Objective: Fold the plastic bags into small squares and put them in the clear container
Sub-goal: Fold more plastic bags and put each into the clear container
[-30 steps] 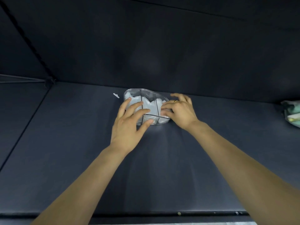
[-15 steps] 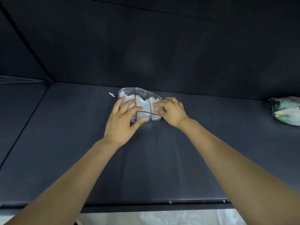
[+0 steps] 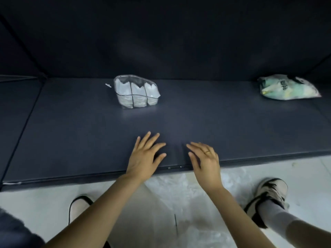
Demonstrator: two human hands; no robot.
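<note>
Hidden, cropped and unreadable parts

The folded bags (image 3: 133, 93) are seen only through the clear container (image 3: 137, 81), so their count cannot be told. The print on the green-and-white bag (image 3: 286, 87) is too small to be read. The left shoe (image 3: 78, 205) is partly hidden behind the forearm; both forearms are cut off by the bottom edge.

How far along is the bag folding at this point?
Done: the clear container holds folded white bags in its compartments and stands alone on the mat. In hand: nothing; left hand and right hand are open near the mat's front edge. Possibly left: a bundle of bags at the far right, untouched.
</note>
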